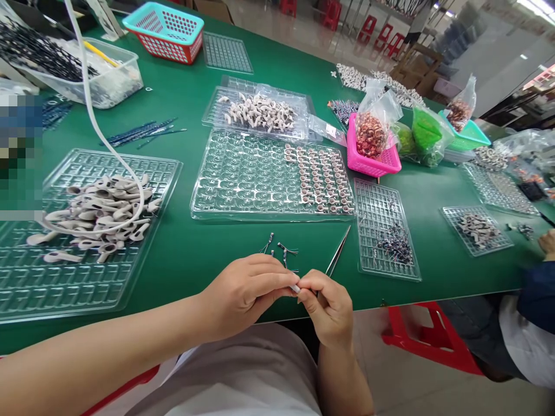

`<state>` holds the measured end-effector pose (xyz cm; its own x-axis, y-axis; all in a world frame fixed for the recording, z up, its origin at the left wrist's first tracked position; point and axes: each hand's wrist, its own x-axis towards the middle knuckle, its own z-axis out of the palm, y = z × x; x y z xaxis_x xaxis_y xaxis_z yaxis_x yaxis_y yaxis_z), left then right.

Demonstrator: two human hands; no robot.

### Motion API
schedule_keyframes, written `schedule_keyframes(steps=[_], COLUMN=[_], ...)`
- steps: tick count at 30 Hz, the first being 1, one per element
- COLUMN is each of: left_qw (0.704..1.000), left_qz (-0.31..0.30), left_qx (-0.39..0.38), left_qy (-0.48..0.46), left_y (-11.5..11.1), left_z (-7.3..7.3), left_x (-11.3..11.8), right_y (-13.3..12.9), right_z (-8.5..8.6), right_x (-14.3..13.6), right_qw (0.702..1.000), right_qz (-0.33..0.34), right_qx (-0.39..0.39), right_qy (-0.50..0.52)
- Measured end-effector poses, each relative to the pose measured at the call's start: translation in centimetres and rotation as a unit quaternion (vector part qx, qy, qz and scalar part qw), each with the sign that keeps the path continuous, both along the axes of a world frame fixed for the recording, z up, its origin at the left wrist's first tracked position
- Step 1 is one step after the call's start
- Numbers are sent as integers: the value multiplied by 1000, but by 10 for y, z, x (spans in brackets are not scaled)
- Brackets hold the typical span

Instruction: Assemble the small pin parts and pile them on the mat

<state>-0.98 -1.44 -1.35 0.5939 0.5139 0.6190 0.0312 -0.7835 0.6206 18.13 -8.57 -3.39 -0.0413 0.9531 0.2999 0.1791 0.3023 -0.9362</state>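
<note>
Both hands meet just over the near edge of the green tabletop (173, 254), with a small white piece (295, 288) between their fingertips. The left hand (291, 283) is closed to a pinch on this piece, its fingers extended together and its thumb beneath. The right hand (302, 286) has its thumb and index finger pinched at the piece's other end. Slim metal tweezers (338, 253) project from behind the right hand, points facing away from the body; whether that hand grips them is hidden. Just beyond the fingers lie a few small wired parts (285, 252). Farther back, a clear compartment tray (243, 173) has small round-ended pieces (321, 178) in its right-hand columns, and behind it a heap of pale curved pieces (262, 111) sits on stacked clear trays (212, 110). To the right, a narrower tray (368, 231) carries dark wired parts (395, 245), and a pink basket (373, 166) behind it contains a bag of copper-coloured parts (372, 136). To the left, larger pale spoon-shaped pieces (104, 211) are piled on another clear tray (65, 292), with a white cable (89, 98) looping over them. A blue basket (162, 14) is nested in a red basket (173, 49) toward the back. Another person's hand (548, 242) is at the right edge of the view.
</note>
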Motion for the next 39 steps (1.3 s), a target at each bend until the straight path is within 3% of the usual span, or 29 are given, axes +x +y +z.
schedule_keyframes(steps=[27,39], left_qw=[1000,1000], left_qz=[-1,-7], left_qx=[-5,-25], left_qy=[-19,10], left_y=[0,0], left_z=[9,6], left_x=[2,4], right_y=[-2,-2], right_z=[-1,-3], right_x=[-4,-9], right_qw=[997,994], right_qz=[-3,-86], right_qx=[70,43], right_qy=[18,-41])
